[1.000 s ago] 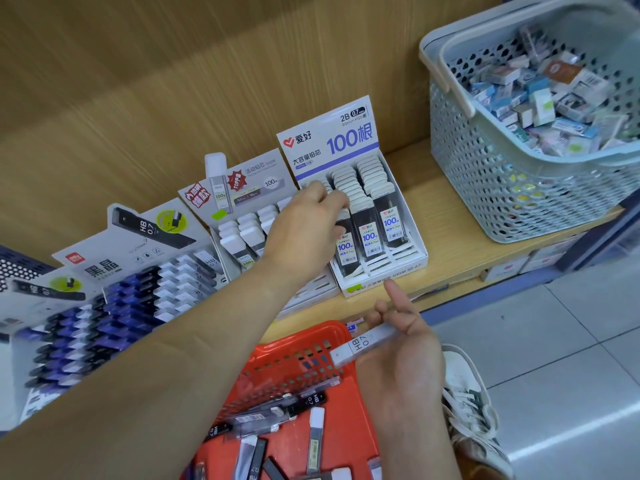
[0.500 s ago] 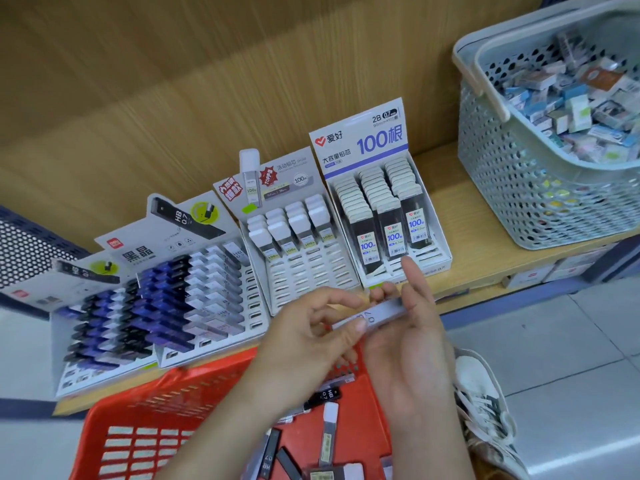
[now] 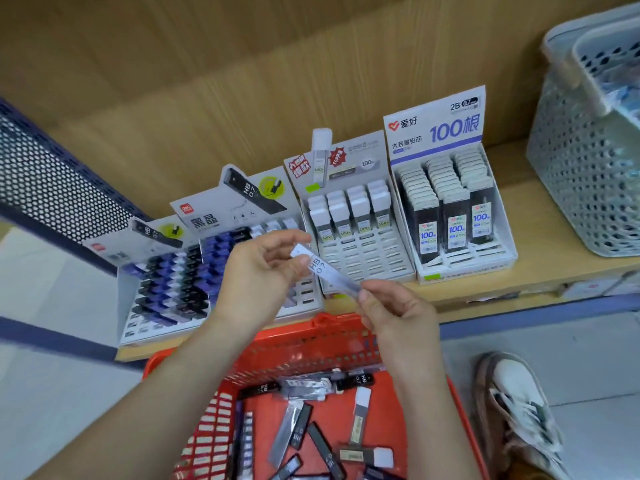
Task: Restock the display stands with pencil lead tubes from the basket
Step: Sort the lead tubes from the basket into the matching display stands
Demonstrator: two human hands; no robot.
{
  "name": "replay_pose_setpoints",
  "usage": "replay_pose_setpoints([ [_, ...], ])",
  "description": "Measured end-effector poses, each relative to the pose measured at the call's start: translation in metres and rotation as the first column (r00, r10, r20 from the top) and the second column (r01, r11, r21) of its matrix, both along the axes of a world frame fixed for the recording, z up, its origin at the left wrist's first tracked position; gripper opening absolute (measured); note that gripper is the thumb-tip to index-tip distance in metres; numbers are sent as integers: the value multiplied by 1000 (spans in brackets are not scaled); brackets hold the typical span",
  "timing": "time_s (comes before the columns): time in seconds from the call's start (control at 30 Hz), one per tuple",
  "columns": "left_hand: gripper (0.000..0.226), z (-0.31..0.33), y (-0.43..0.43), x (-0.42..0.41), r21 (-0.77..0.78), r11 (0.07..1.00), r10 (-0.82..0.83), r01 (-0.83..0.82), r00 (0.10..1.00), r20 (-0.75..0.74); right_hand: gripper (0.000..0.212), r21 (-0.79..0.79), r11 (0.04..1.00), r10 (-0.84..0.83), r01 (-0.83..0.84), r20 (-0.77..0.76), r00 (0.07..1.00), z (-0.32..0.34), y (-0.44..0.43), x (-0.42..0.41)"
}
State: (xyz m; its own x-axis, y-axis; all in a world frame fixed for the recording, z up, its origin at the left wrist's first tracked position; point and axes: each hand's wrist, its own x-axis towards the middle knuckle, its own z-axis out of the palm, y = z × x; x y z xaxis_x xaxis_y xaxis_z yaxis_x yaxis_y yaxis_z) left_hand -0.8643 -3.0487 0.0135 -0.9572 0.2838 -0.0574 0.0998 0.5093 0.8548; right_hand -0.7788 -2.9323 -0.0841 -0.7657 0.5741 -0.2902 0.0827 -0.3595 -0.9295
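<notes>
Pale wooden shelf (image 3: 540, 237) carries four white cardboard display stands (image 3: 363, 265) at the far side. Red plastic mesh basket (image 3: 311, 344) sits near. Above its far rim, my left hand (image 3: 263, 271) pinches the left end of a slim clear HB 0.7 lead tube (image 3: 325, 270). My right hand (image 3: 398, 313) pinches the right end.

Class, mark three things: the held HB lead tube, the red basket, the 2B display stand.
HB lead tube (image 3: 332, 275): head view, middle of its body.
red basket (image 3: 294, 358): head view, far lattice wall.
2B display stand (image 3: 436, 133): head view, header card.

Pale HB tube (image 3: 325, 268) tilted, above red basket (image 3: 214, 427)
</notes>
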Motion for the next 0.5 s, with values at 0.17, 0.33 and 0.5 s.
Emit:
replay_pose_setpoints([
  [0.17,23,18,-38,-20,-8,998,64,-66,990,-127,24,198,973,101,-115,79,992,-6,-21,-11],
  [0.33,24,19,-74,-26,-123,989,54,-88,966,-253,34,498,817,210,-291,212,954,-7,-54,-19],
  [0.5,19,8,-58,-54,-206,976,-18,-66,924,-382,53,571,691,286,-444,349,892,-7,-73,-20],
])
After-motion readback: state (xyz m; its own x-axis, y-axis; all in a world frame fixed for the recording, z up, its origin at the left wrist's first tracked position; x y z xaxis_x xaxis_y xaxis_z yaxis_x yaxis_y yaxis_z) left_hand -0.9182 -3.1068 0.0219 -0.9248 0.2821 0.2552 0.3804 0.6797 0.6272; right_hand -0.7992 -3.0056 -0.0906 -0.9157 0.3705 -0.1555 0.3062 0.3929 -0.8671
